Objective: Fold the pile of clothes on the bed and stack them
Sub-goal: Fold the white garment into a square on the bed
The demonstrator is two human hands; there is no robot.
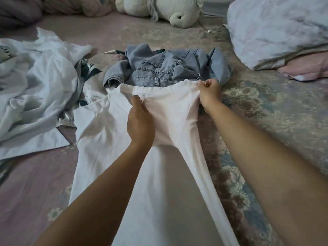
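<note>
In the head view, a pair of white trousers (pixel 165 157) is lying across the middle of the frame on the bed (pixel 266 121), its waistband toward the centre and its legs running down to the lower edge. The left hand (pixel 140 121) is gripping the fabric just below the waistband, its fingers (pixel 136 102) curled into a bunch of the cloth. The right hand (pixel 209 93) is pinching the right end of the waistband, thumb and fingers closed on the elastic edge, and the cloth between the two hands is being pulled taut.

Just above the waistband, at the centre of the frame, a crumpled denim jacket (pixel 165 68) is lying on the bed, touching the trousers. At the left of the frame a loose heap of white clothes (pixel 35 89) is spreading over the bedcover, with a patterned garment (pixel 87 71) showing between it and the jacket. At the top centre a white plush toy (pixel 170 9) is lying on its side. At the upper right a pale pillow (pixel 276 31) is resting on top of a pink one (pixel 307 70).
</note>
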